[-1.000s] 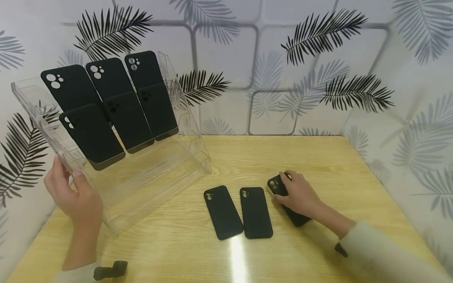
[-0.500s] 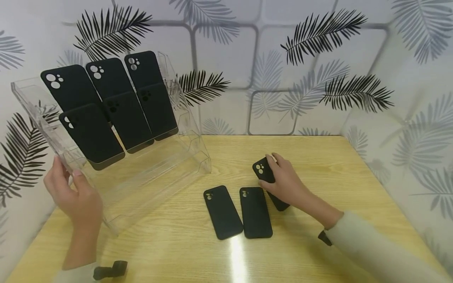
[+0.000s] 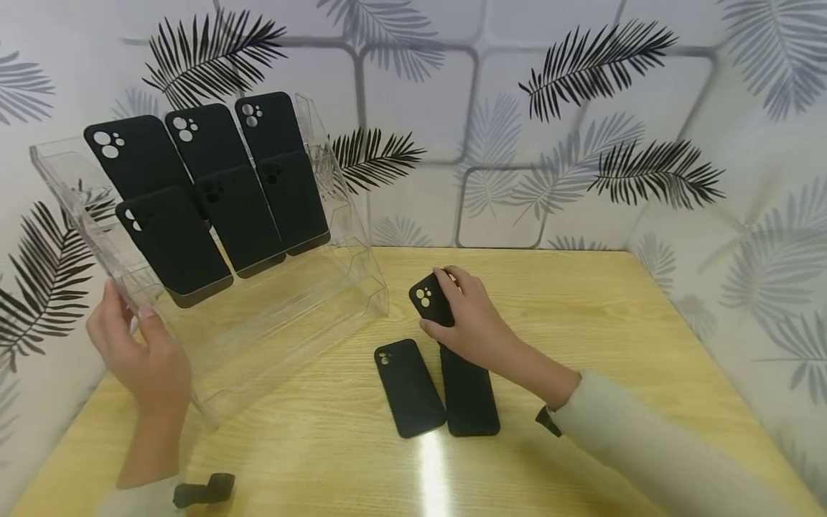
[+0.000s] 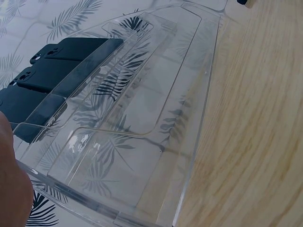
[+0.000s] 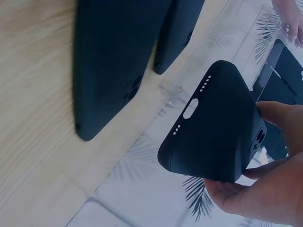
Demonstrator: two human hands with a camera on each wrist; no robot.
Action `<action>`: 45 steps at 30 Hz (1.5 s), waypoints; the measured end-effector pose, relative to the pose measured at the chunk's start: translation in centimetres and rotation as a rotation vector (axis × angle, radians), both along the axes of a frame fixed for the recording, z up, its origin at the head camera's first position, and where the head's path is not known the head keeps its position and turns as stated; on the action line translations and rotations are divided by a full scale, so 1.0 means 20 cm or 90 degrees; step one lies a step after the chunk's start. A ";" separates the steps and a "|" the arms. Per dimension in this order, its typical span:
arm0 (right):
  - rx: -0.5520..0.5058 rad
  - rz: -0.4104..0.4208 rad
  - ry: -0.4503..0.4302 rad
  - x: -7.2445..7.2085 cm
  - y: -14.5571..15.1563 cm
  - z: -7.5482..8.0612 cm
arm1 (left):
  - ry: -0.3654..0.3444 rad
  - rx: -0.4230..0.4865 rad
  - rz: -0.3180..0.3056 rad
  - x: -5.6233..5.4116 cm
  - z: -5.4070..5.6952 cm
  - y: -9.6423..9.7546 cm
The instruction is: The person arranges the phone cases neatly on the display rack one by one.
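A clear tiered display stand (image 3: 284, 337) stands at the left, with several black phone cases leaning in its upper tiers, such as this front case (image 3: 174, 240). My left hand (image 3: 145, 359) grips the stand's left side edge, thumb in front. In my right hand (image 3: 474, 323) is another black phone case (image 5: 208, 118), pinched by its edges near the camera cutouts and raised off the table. Its port end shows in the right wrist view. Below it on the table lie two more black cases, the left case (image 3: 410, 391) and the right case (image 3: 470, 398), partly hidden by my right hand.
The wooden table (image 3: 568, 301) runs back to a wall (image 3: 413, 108) with a leaf pattern. The stand's lower tiers (image 4: 137, 137) hold no cases. Bare tabletop lies to the right of the two cases.
My right hand has picked up the phone case from the table's right side and carried it left, above the two lying cases. My left hand keeps its hold on the stand.
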State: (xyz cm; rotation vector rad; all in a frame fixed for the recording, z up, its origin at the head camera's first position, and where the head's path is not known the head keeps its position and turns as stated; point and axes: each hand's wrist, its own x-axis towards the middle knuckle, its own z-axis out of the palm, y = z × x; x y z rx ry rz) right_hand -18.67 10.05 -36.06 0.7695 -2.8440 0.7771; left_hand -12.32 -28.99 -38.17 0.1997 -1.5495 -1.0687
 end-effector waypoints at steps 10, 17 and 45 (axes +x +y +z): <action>-0.014 0.048 0.048 -0.04 -0.20 0.05 | -0.014 -0.004 -0.003 -0.01 -0.03 -0.02; -0.035 0.055 0.070 -0.11 -0.36 0.10 | -0.008 0.002 0.005 0.01 0.03 0.03; -0.082 0.010 0.131 -0.33 -0.88 0.28 | -0.001 0.001 0.004 0.00 0.02 0.01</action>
